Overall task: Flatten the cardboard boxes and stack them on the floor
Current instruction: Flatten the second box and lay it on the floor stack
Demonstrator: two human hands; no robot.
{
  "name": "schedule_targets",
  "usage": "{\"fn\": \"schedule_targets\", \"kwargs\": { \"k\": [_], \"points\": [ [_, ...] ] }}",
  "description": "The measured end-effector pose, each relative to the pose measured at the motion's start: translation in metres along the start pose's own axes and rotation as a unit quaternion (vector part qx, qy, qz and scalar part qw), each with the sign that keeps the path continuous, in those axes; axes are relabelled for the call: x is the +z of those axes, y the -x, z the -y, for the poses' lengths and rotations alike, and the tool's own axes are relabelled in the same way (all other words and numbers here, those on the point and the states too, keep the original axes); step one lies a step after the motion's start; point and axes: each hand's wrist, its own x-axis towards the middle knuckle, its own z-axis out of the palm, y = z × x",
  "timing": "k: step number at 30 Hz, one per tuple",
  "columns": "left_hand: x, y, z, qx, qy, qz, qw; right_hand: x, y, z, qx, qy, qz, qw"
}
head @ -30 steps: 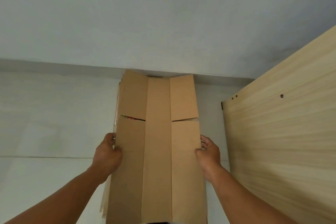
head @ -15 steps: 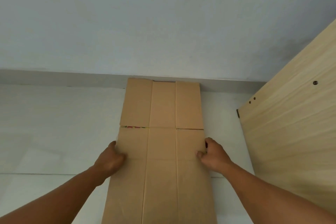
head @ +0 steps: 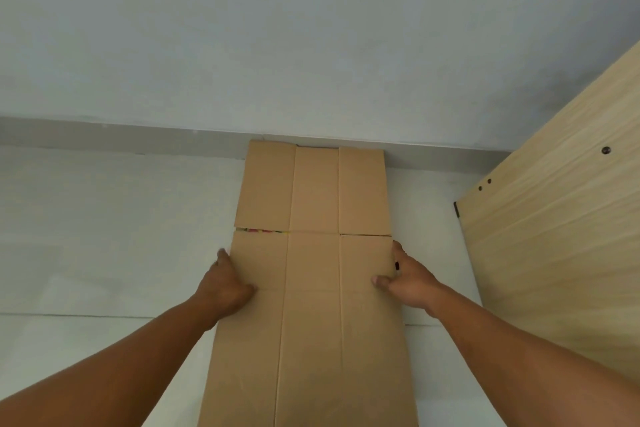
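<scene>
One box in hand: flattened brown cardboard box (head: 313, 288), lying long and flat on the pale floor (head: 104, 236), far end touching the grey skirting (head: 138, 140).
Left hand (head: 227, 282): curled over the left long edge, thumb on top, gripping the box.
Right hand (head: 405, 279): curled over the right long edge, thumb on top, gripping the same box.
Underneath: coloured print showing through the flap slit (head: 261, 230), probably another flattened box below; count not readable.
Done, by judgement: this box flattened and laid down, edges roughly square to the wall.
Left: release; further boxes, none in view.
Surroundings: light wood-grain panel (head: 554, 270) leaning at right, near but apart from the box.
Obstructions: none visible.
</scene>
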Motion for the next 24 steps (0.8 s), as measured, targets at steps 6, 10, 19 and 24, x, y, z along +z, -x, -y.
{"fn": "schedule_targets", "kwargs": {
  "k": [6, 10, 19, 24],
  "points": [
    [0.003, 0.0, -0.045, 0.232, -0.355, -0.048, 0.905, 0.004, -0.005, 0.034, -0.135, 0.239, -0.114, 0.955],
    [0.015, -0.01, -0.069, 0.219, -0.443, 0.049, 0.868, 0.025, -0.014, 0.064, -0.173, 0.326, -0.035, 0.929],
    [0.026, -0.035, -0.069, 0.184, -0.447, 0.108, 0.869, 0.037, -0.046, 0.064, -0.123, 0.368, 0.01, 0.921],
    [0.027, -0.037, -0.071, 0.187, -0.437, 0.109, 0.873, 0.039, -0.051, 0.064, -0.119, 0.376, 0.008, 0.919]
  ]
}}
